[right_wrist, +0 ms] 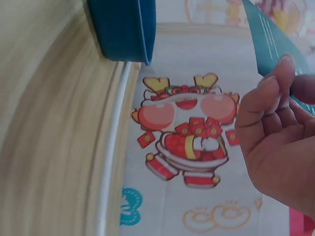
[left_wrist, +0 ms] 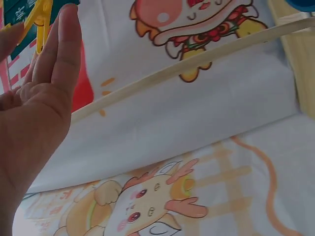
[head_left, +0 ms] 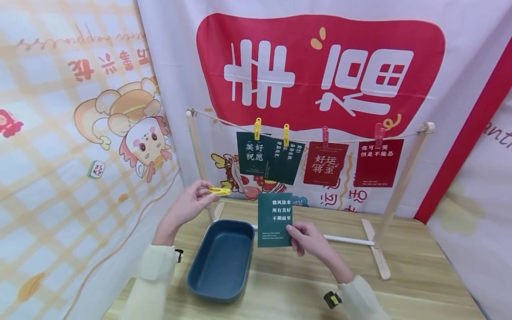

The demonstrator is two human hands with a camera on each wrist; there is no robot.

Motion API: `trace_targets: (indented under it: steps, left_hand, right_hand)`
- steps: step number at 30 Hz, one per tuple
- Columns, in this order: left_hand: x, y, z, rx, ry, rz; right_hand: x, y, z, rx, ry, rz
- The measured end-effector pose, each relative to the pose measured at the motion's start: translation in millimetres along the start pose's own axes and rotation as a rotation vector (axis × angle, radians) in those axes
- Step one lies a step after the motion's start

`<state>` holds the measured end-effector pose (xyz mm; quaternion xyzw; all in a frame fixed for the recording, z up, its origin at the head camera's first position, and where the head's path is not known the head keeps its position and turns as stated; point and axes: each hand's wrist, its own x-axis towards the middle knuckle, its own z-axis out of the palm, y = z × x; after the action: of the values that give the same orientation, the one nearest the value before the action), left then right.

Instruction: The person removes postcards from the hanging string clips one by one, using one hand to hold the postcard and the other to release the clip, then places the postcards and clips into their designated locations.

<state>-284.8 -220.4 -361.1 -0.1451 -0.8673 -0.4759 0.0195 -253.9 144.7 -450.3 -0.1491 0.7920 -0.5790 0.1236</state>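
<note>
Between thumb and fingers, my left hand [head_left: 191,205] pinches a yellow clothespin [head_left: 220,191], held out near the rack's left post. In the left wrist view the same yellow clothespin [left_wrist: 41,22] shows at the top left. My right hand [head_left: 308,240] pinches the lower right edge of a green card [head_left: 275,220] printed with white characters, held upright above the table. Behind it, a string [head_left: 306,139] carries two green cards [head_left: 251,153] on yellow clothespins [head_left: 258,129] and two red cards [head_left: 326,163] on red clothespins [head_left: 380,133]. The two hanging green cards overlap.
A dark blue bin [head_left: 221,260] stands on the wooden table [head_left: 304,284], below and between the hands. The wooden rack's right post [head_left: 404,186] rises from a flat foot [head_left: 376,249], and a white bar [head_left: 348,240] runs low along the back. Printed cloth [head_left: 172,49] hangs behind.
</note>
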Motion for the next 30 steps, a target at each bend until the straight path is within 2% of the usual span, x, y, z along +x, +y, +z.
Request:
trace_targets:
  steps: [9,18,25,30]
  left_hand:
    - [-2.0,-30.2,19.1,0.032,-0.077,-0.037]
    - [-1.0,-52.6,36.4,0.113,-0.148,-0.066]
    - [0.8,-58.9,50.4,0.092,-0.142,-0.087]
    - [4.9,-62.5,59.7,0.132,-0.147,-0.101]
  right_hand:
    - [-19.0,32.9,-12.1,0.141,0.040,0.086]
    - [-37.6,67.0,-45.2,0.197,0.101,0.139]
    - [-56.0,85.2,-68.8,0.153,0.110,0.182]
    - [-67.8,100.9,-79.4,0.122,0.102,0.227]
